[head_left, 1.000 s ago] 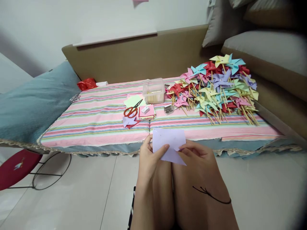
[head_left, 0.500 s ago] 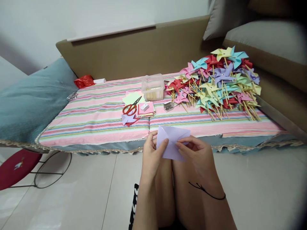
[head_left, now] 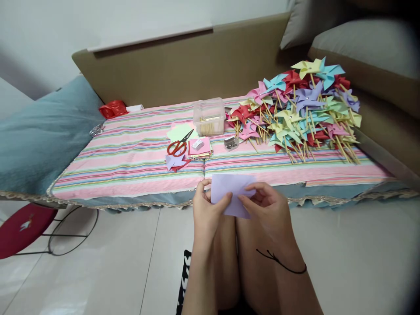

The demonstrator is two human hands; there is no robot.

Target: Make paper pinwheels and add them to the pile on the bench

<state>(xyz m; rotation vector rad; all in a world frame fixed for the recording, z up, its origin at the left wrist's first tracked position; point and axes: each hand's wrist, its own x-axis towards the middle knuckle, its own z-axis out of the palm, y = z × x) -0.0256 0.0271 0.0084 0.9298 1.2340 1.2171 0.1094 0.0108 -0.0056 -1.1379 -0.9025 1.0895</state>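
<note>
Head view shows purple paper [head_left: 231, 183] held above the legs [head_left: 226, 253]: at its eight o'clock the left hand [head_left: 206, 214] grips the left edge, thumb on top; at four o'clock the right hand [head_left: 271, 212] pinches the right side. Outward from the paper, on striped cloth [head_left: 114, 175], red-handled scissors [head_left: 184, 141] lie at ten, a paper stack [head_left: 208, 144] bearing a small white box [head_left: 197, 145] at eleven, an opened little case [head_left: 231, 143] near twelve, and heaped pinwheels [head_left: 307, 100] between one and two.
</note>
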